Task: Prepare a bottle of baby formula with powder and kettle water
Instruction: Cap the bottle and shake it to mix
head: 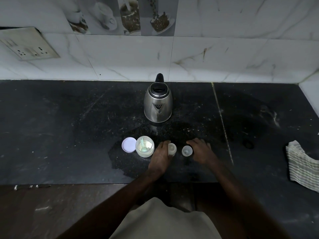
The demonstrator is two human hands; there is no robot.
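Observation:
A steel kettle (158, 104) with a black lid stands at the back of the dark counter, spout toward me. In front of it an open glass jar (144, 146) holds white powder and a pale green scoop; its white lid (129, 145) lies flat to the left. My left hand (160, 156) wraps around a small clear baby bottle (172, 148), which stands upright. A clear bottle cap (187, 150) sits just right of it, with my right hand (201, 150) resting beside it, fingers spread, touching or nearly touching the cap.
A striped folded cloth (301, 167) lies at the counter's right edge. A small dark ring (248, 144) lies between it and my right hand. A socket plate (29, 44) is on the tiled wall at left. The counter's front edge (69, 183) runs below my hands.

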